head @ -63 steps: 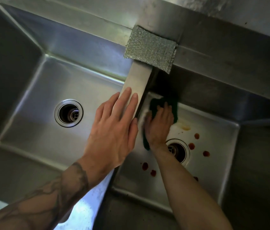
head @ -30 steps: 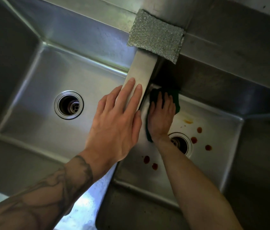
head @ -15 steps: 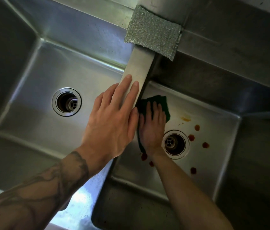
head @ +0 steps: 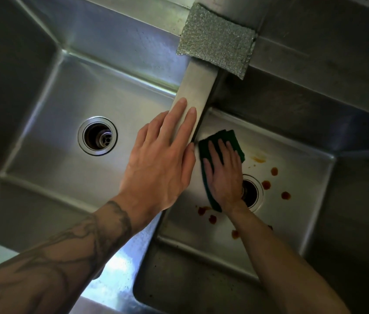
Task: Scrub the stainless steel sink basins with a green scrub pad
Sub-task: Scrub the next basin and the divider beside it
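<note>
Stainless steel on every side: two deep basins, left basin [head: 43,132] and right basin [head: 297,168], with a narrow divider [head: 196,91] between them and a silver mesh pad [head: 215,40] lying across the far end of that divider. Left hand [head: 158,164] flat on the divider, fingers straight, gripping nothing, only leaning for support. Right hand [head: 224,175] low in the right basin, fingers stretched out, pressing the green scrub pad [head: 229,137] flat on the basin floor, close to the divider wall and just beside the right drain [head: 252,192]. Seems to be the scrubbing of this floor, with much left to do: red-brown spots [head: 266,184] scattered round the drain and a yellow smear [head: 258,159] just beside the pad, all unscrubbed by the look of them. To do it well, press through the whole palm and not only the fingertips, to stop the pad slipping out or folding under the hand. Work in short overlapping strokes toward the yellow smear first, then round the drain to the spots on both sides. Go slowly at the drain rim, to avoid catching the pad edge in the opening. Lean on the left hand for balance and leave the mesh pad alone. Finish in the corners and along the seams at the foot of the walls, likely hiding places for dirt. No stains visible around the left drain [head: 97,135], though hard to judge in this dim light.
</note>
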A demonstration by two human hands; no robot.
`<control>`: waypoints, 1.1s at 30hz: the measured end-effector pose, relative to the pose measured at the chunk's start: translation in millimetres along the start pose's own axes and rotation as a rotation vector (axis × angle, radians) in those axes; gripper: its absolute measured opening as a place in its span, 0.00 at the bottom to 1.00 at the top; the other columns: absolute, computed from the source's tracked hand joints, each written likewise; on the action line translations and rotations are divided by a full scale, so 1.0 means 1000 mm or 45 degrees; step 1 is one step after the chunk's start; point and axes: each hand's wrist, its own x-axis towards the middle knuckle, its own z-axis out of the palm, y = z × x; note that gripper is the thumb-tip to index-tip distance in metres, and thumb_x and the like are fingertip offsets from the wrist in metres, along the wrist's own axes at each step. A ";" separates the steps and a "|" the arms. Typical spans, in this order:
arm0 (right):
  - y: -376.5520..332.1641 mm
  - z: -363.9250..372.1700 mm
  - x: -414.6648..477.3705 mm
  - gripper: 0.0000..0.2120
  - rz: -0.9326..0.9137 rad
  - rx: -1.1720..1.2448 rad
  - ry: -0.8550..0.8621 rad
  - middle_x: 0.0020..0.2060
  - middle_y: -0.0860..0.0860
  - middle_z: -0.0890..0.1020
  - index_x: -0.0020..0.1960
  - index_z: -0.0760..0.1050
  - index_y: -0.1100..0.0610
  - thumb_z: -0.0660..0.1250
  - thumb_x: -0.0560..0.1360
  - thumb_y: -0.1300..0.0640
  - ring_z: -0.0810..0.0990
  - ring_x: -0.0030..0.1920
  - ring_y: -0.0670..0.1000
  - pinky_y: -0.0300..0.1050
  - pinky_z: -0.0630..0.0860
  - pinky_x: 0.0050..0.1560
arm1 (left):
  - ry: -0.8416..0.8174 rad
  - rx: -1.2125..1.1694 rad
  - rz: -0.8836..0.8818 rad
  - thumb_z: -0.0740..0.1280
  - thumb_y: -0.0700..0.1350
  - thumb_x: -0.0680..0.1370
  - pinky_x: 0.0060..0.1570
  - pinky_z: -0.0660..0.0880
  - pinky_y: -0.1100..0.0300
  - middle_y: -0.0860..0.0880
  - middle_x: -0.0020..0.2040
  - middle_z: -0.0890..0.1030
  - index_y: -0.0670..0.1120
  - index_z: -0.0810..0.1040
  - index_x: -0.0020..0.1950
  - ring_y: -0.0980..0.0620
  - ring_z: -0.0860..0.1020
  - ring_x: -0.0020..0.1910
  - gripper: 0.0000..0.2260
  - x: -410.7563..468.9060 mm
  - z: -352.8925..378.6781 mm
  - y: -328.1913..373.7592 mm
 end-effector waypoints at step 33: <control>-0.033 0.002 0.011 0.26 0.034 0.008 -0.085 0.79 0.58 0.66 0.82 0.62 0.56 0.55 0.87 0.46 0.61 0.81 0.59 0.60 0.58 0.81 | -0.021 -0.007 0.003 0.60 0.48 0.87 0.71 0.72 0.42 0.41 0.84 0.65 0.41 0.66 0.84 0.37 0.73 0.75 0.25 0.000 -0.001 0.000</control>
